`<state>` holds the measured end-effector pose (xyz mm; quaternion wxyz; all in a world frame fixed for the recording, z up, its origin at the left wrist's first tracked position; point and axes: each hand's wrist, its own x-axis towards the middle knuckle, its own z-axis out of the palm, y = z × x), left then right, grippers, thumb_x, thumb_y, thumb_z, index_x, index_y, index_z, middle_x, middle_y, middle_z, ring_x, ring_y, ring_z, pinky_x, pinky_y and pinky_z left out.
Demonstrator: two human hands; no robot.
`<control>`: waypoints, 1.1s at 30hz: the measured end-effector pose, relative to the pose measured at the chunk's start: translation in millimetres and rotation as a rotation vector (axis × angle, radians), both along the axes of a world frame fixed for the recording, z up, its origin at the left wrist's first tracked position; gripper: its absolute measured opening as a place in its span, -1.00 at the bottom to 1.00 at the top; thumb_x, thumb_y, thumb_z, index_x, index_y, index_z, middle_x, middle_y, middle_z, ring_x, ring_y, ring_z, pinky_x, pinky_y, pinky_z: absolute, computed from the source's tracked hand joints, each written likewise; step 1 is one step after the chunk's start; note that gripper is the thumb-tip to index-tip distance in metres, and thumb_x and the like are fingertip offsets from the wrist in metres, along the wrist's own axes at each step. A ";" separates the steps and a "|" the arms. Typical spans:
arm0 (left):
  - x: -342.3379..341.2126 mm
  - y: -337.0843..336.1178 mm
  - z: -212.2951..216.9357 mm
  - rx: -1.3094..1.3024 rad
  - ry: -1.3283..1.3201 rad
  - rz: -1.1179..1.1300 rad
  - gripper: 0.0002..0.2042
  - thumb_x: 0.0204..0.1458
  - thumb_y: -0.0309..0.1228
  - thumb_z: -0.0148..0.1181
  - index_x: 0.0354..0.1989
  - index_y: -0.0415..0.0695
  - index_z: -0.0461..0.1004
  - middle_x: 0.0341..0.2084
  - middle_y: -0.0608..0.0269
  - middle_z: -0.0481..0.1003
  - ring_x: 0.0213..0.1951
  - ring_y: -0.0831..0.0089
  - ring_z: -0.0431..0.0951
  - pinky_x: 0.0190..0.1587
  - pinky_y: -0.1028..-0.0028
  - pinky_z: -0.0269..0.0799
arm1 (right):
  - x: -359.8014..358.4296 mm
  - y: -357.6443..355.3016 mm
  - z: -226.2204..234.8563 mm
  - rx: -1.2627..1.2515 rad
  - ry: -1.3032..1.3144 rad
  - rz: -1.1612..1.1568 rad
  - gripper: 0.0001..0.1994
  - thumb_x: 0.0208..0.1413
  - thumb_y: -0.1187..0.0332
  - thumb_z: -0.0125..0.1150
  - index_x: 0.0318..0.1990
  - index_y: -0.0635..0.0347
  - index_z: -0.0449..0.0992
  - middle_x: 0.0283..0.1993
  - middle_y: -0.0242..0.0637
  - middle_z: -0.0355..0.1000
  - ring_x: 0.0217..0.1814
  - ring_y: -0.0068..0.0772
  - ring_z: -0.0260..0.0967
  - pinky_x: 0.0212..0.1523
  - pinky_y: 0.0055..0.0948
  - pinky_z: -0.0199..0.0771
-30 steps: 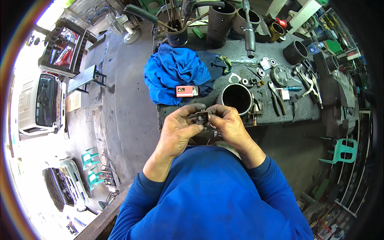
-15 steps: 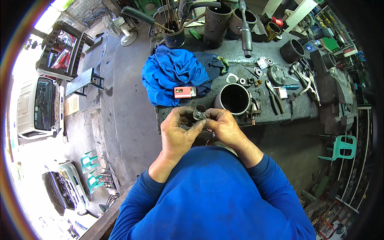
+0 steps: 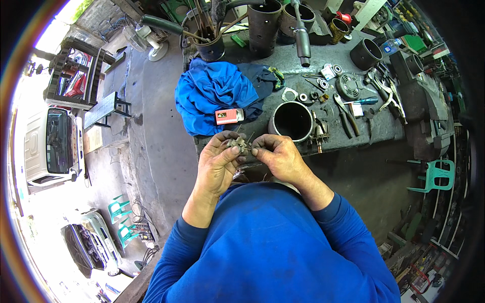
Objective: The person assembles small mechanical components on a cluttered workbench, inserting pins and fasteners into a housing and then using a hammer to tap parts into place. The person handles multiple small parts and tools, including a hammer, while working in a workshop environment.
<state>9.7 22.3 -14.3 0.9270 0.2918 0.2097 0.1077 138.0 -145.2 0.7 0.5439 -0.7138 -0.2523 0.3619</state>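
My left hand (image 3: 218,161) is closed around a small grey metal part (image 3: 238,145) with a thin wire-like piece sticking up from it, held just off the bench's front edge. Against the part's right side, my right hand (image 3: 279,155) has thumb and forefinger pinched together; what sits between them is too small to make out. Just beyond the hands, a red and white small box (image 3: 228,116) lies on a crumpled blue cloth (image 3: 214,91). A wide steel cylinder (image 3: 273,124) stands open-topped beyond my right hand, with a small motor armature (image 3: 319,131) beside it.
The dark workbench (image 3: 348,141) carries pliers (image 3: 347,117), a blue-handled screwdriver (image 3: 365,101), a round slotted metal cover (image 3: 348,87) and several bearings and rings. A can of rods (image 3: 209,50) and upright pipes (image 3: 263,30) line the back. A green chair (image 3: 438,175) stands at right.
My hands have moved slightly apart. The metal part has been turned in my left hand, showing a different side with the thin piece upright. The whole view has shifted slightly.
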 end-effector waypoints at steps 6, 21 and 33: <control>5.4 -14.0 4.5 0.533 0.014 0.123 -0.57 0.12 -0.68 0.50 0.08 -0.25 0.38 -0.07 0.00 0.64 -0.10 0.43 0.70 -0.02 0.39 0.70 | 1.8 -0.9 -3.5 0.014 -0.056 0.005 -0.84 0.24 0.44 0.36 -0.14 0.40 0.68 -0.31 -0.21 0.67 -0.27 -0.53 0.53 -0.20 -0.38 0.56; 6.2 -4.7 15.6 1.431 0.027 0.148 -0.62 -0.15 -0.41 0.74 -0.26 -0.24 0.62 -0.28 0.16 0.70 -0.29 0.41 0.69 -0.19 0.39 0.61 | 0.8 -5.4 1.7 0.011 0.072 -0.015 -0.85 0.28 0.45 0.33 -0.14 0.38 0.67 -0.27 -0.18 0.68 -0.25 -0.50 0.56 -0.16 -0.37 0.58; 0.0 -5.4 2.8 1.037 0.013 0.195 -0.61 -0.06 -0.42 0.72 -0.13 -0.24 0.62 -0.25 0.23 0.71 -0.27 0.55 0.68 -0.21 0.50 0.63 | -0.2 -8.2 28.7 0.036 -0.094 0.004 -0.82 0.26 0.43 0.34 -0.13 0.42 0.66 -0.30 -0.10 0.68 -0.31 -0.46 0.58 -0.23 -0.37 0.58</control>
